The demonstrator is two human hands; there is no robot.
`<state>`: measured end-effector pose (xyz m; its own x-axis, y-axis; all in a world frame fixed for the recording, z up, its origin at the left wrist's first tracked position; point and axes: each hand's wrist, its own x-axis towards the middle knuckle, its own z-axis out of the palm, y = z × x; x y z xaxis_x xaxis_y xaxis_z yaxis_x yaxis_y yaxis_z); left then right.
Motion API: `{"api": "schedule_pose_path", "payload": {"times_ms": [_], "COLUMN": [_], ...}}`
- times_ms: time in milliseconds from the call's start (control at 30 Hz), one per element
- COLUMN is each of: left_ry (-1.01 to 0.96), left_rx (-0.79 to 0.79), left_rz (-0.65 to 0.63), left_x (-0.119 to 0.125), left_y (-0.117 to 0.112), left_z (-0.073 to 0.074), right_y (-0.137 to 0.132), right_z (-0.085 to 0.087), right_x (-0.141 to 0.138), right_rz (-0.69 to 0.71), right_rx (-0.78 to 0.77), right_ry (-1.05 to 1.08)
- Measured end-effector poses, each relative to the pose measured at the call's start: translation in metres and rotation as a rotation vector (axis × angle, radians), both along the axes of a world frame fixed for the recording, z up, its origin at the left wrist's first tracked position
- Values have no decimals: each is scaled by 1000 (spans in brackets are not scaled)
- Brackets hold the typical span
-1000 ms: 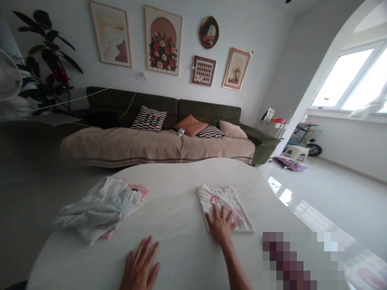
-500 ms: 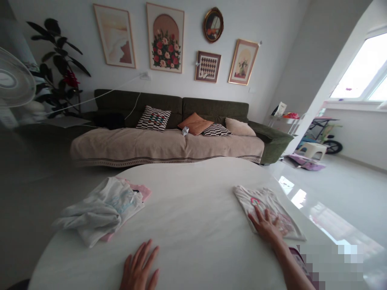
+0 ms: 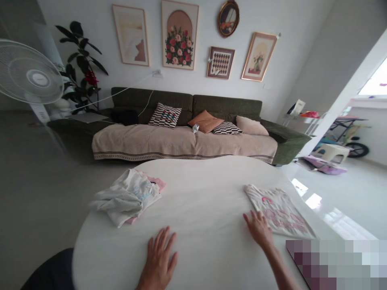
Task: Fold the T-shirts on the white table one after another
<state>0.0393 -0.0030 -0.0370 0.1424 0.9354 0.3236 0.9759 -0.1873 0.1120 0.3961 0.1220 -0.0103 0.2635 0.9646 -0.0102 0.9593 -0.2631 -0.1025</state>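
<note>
A: Hands?
B: L hand (image 3: 157, 257) flat on table (image 3: 193, 189), fingers spread, close to near rim. No pinch.
A: R hand (image 3: 258, 229)?
B: Spread too, no pinch. Fingertips right at the tee's (image 3: 276, 211) left edge, touching it as far as I can tell.
A: Where's the tee?
B: Lying flat, R side of table, pink print up, R corner just inside the rim.
A: Pile (image 3: 127, 197)?
B: Crumpled white & pink clothes, L side, near the rim, well apart from tee.
A: Room to move?
B: Lots. Wide bare strip btw pile & tee, more up to far rim, sofa (image 3: 193, 145) beyond. Bottom-R corner pixelated, can't tell what's there.
</note>
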Motion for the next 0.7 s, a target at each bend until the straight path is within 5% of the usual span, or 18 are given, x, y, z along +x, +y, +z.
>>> {"api": "schedule_pose_path", "payload": {"times_ms": [133, 233, 333, 533, 700], "left_ry": [-47, -117, -269, -412, -530], "left_rx": [55, 140, 280, 256, 265], "left_rz": [-19, -76, -49, 423, 301], "left_x": [-1, -9, -30, -87, -84], "left_y": [1, 10, 30, 67, 76], "left_z": [-2, 7, 34, 109, 151], "right_y": [-54, -84, -92, -88, -90], "right_z": [-19, -29, -29, -25, -26], "right_x": [-98, -132, -131, -120, -124], "right_rz": [186, 200, 208, 217, 199], "right_rx": [79, 207, 249, 324, 421], "right_ry": [14, 48, 114, 232, 490]}}
